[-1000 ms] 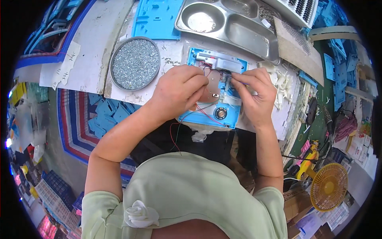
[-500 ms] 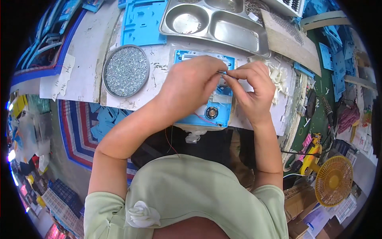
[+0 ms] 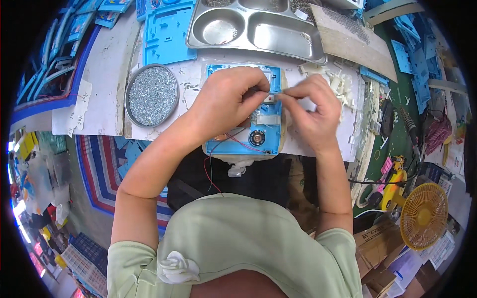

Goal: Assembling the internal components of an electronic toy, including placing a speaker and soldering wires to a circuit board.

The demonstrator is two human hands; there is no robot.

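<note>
A blue plastic housing (image 3: 226, 147) lies on the table in front of me, with a small round black speaker (image 3: 257, 137) near its lower edge. Red and dark wires (image 3: 243, 142) cross it, and some hang over the front edge toward my lap. My left hand (image 3: 229, 94) is above its upper part, thumb and forefinger pinched on a thin dark wire (image 3: 274, 93). From the other side my right hand (image 3: 314, 107), slightly blurred, pinches at the same wire with its fingertips. My left hand hides part of the housing's inside.
A round dish of small metal screws (image 3: 152, 94) is on the left. Behind stands a steel compartment tray (image 3: 258, 48) beside another blue housing part (image 3: 169, 35). White plastic pieces (image 3: 343, 89) are heaped at the right. A yellow fan (image 3: 422, 216) stands lower right.
Both hands have drawn slightly apart, and the wire between their fingertips shows longer. More of the loose wires is visible beside my left hand. The whole view has shifted a little.
</note>
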